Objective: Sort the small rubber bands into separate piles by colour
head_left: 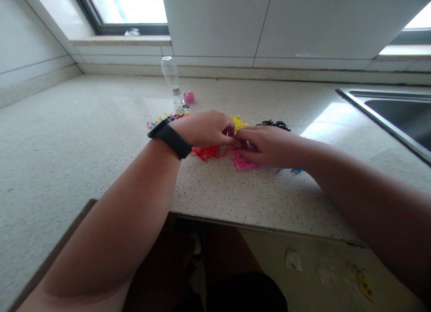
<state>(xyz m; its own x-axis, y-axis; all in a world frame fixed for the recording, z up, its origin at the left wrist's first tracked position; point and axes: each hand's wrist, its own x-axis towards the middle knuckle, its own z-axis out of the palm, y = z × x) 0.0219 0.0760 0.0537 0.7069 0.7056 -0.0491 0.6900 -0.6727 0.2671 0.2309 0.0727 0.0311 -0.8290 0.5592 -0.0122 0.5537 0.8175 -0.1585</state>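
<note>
My left hand [205, 129], with a black band on its wrist, and my right hand [266, 146] meet over small piles of coloured rubber bands on the speckled counter [84, 137]. Both have their fingers curled and pinched together where they touch. What they pinch is hidden. A red pile [206, 153] lies under my left hand, a pink pile [244, 164] under my right. A yellow pile [239, 121] and a black pile [273, 123] lie just behind the hands. Mixed-colour bands [161, 119] sit at the left.
A clear empty bottle [171, 81] stands behind the piles with a small pink object [189, 97] beside it. A steel sink [393, 114] is set into the counter at the right. White cabinets and a window sill run along the back. The counter's front edge is near my elbows.
</note>
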